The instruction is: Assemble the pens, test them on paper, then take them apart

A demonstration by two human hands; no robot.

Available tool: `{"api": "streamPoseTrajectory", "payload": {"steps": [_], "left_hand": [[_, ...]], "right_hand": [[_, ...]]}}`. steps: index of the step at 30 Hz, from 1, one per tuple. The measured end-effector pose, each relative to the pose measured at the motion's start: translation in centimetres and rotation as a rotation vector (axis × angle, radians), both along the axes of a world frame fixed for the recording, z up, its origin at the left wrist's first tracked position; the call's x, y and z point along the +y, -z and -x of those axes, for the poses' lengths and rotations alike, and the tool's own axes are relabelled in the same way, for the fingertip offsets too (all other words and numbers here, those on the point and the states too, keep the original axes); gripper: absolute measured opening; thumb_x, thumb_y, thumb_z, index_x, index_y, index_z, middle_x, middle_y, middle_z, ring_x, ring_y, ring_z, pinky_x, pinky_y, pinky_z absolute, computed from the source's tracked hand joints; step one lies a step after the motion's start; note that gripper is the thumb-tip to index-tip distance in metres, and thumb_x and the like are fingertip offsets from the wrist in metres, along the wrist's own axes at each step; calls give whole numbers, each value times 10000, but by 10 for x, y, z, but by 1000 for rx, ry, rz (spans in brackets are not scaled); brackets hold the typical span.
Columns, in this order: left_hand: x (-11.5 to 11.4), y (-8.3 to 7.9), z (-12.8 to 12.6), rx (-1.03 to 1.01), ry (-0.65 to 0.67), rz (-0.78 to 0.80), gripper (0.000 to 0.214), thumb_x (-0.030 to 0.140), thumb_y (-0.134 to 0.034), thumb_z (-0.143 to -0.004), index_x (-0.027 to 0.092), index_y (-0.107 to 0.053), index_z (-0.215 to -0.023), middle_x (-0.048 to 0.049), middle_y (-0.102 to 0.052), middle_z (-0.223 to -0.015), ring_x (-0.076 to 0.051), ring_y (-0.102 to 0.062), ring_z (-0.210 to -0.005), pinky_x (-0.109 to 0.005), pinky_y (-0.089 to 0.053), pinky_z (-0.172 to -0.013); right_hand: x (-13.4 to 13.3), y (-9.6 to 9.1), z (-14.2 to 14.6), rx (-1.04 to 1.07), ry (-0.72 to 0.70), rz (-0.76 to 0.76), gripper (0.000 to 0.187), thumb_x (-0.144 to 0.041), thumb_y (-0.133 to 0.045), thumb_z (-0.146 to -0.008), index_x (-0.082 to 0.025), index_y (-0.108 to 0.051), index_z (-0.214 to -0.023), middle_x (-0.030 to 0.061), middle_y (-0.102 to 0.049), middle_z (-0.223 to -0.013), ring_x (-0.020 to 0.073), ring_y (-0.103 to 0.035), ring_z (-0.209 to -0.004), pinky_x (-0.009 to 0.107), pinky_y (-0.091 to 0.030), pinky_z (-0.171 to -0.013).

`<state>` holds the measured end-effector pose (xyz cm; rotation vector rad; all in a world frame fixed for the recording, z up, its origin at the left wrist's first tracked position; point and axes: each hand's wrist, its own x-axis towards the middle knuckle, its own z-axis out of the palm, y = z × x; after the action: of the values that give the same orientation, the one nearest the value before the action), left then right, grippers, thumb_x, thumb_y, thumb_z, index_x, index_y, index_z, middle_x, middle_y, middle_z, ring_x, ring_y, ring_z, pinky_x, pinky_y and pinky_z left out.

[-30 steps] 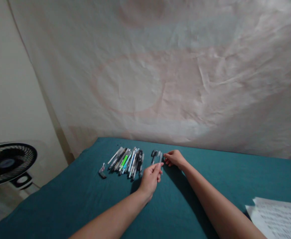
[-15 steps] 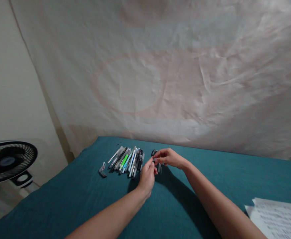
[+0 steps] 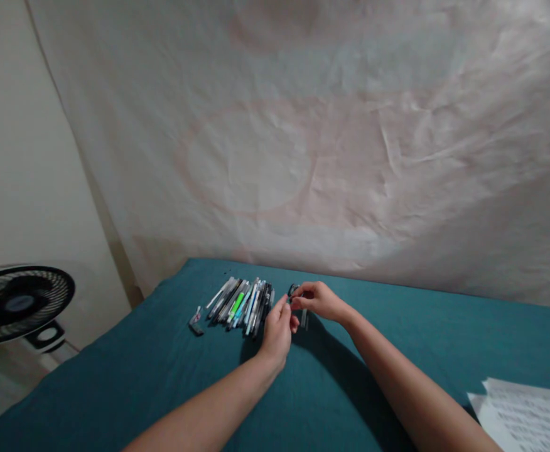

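Both hands meet over a teal-covered table (image 3: 152, 370), just right of a row of several pens (image 3: 242, 301). My left hand (image 3: 277, 331) is closed in a pinch on the lower end of a thin pen (image 3: 292, 300). My right hand (image 3: 319, 300) pinches the same pen's upper end, near its dark cap. A couple of other pens lie under the hands and are mostly hidden. A small dark cap or clip (image 3: 194, 325) lies left of the pen row.
A black fan (image 3: 18, 304) stands off the table's left side. Printed paper sheets (image 3: 529, 417) lie at the near right corner. A creased pale cloth (image 3: 303, 144) hangs behind the table.
Both hands rose from the table surface and came together, now pinching one pen between them. The view shifted slightly right.
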<state>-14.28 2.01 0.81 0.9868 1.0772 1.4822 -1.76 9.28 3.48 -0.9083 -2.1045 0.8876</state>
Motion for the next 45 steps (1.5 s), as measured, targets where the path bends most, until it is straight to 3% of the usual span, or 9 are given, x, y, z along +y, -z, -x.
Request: {"api": "streamPoseTrajectory", "payload": {"steps": [4,7,11,17,22,30,36,45], "left_hand": [[0,-6,0,56,-22,-28,450,345,-478,-757,167,-387,-1159,-63,-562,-894,-30,-420,-484,-159,-316,-439],[10,-11,11,263,-67,-95,304,292,-486,-740,142,-475,-1004,-55,-564,-854,-49,-452,-521,-174,-353,-482],[31,-22,42,601,-148,-244,155,223,-463,-730,147,-525,-851,-42,-573,-835,-98,-522,-687,-218,-397,-646],[41,-36,80,1248,-163,-178,115,180,-485,-696,178,-556,-787,-33,-569,-843,-137,-520,-797,-246,-370,-740],[34,-38,84,1514,-140,-67,139,264,-458,-742,180,-556,-795,-57,-569,-867,-153,-532,-782,-249,-373,-712],[21,-46,75,1732,-172,60,336,403,-468,-728,140,-533,-926,-143,-559,-966,-236,-547,-842,-305,-389,-688],[20,-49,75,1746,-112,172,396,457,-455,-720,130,-552,-921,-163,-595,-912,-268,-564,-850,-332,-396,-689],[21,-49,75,1761,-118,195,377,442,-445,-711,131,-609,-847,-156,-629,-844,-261,-587,-786,-319,-410,-652]], "right_hand": [[11,12,-8,-95,330,-161,211,-291,-510,-716,-143,-647,-781,43,-620,-717,120,-526,-610,219,-393,-579],[15,23,-15,-190,469,-228,184,-278,-524,-706,-168,-657,-770,47,-605,-733,132,-527,-657,227,-387,-625],[15,30,-18,-237,506,-212,170,-272,-533,-706,-190,-659,-786,43,-589,-758,133,-528,-680,220,-379,-639],[17,33,-13,-241,503,-184,167,-272,-544,-711,-205,-665,-804,39,-581,-781,133,-524,-695,219,-374,-651],[19,36,-12,-229,501,-194,189,-307,-535,-719,-198,-663,-805,41,-576,-778,128,-519,-671,219,-375,-639],[20,38,-16,-194,542,-209,212,-297,-489,-750,-182,-663,-790,52,-585,-757,136,-528,-682,227,-376,-656],[16,39,-14,-166,526,-235,219,-306,-471,-759,-184,-651,-782,45,-573,-758,131,-527,-668,227,-383,-656],[13,38,-15,-165,529,-234,218,-305,-460,-762,-183,-639,-782,40,-559,-768,123,-519,-661,228,-388,-661]]}}
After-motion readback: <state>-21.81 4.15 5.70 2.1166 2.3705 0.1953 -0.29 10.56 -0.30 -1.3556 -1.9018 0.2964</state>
